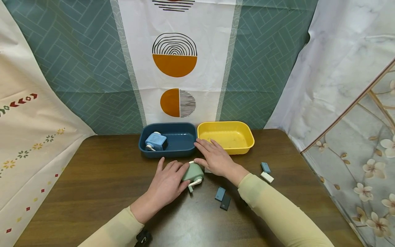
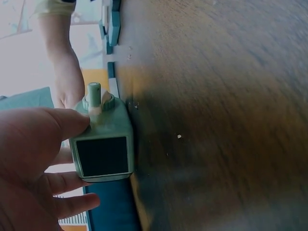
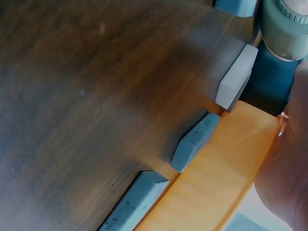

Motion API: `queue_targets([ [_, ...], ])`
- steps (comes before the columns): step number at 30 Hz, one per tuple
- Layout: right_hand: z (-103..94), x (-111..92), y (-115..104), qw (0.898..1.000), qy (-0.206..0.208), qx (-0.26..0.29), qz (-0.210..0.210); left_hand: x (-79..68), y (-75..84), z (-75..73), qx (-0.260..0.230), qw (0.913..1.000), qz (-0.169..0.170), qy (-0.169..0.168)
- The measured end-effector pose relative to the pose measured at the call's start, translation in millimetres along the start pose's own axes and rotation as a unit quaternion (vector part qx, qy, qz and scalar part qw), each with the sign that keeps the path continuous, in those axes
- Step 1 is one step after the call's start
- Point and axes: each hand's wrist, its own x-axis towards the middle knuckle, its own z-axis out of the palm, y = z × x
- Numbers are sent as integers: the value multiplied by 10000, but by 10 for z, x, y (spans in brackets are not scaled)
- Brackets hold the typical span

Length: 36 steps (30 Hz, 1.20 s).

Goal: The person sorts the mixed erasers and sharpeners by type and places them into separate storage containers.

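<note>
Head view: the green crank device point(image 1: 192, 172) is just in front of the blue bin point(image 1: 168, 154), toward that bin's right end, at or just above the surface point(image 1: 92, 192). The left hand point(image 1: 166, 180) grasps it, thumb opposing fingers, probably to steady the body while leaving the crank handle point(image 1: 195, 183) uncovered. The right hand point(image 1: 218, 159) is unclenched, its fingers extended beside the blue bin's front right corner, perhaps ready to support the device; whether it touches it, I cannot tell. A blue crank device point(image 1: 156, 141) lies inside the blue bin's left end. Just beside the blue bin's right end stands the yellow bin point(image 1: 240, 150), presumably paired for easy reach. A black block point(image 1: 225, 202) lies in front and right of the blue bin.
</note>
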Motion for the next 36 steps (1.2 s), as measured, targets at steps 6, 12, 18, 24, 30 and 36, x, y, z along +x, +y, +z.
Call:
queue_targets([
  [6,-8,5,5,10000,0,-19,-5,10,-6,0,-21,10000,-11,11],
  [12,-14,8,5,10000,-21,-10,1,4,-14,-15,-105,9999,-36,56],
  [18,-15,5,2,10000,-30,-21,17,-3,-34,-31,-142,9998,-40,129],
  [24,-9,10,-2,10000,3,-61,-13,-4,-45,-97,-151,9998,-94,129],
  [30,-14,8,-7,10000,24,-19,-47,-11,-83,-164,-115,9997,-166,170],
  [36,-4,7,2,10000,76,19,-59,-11,-147,-232,20,9992,-198,348],
])
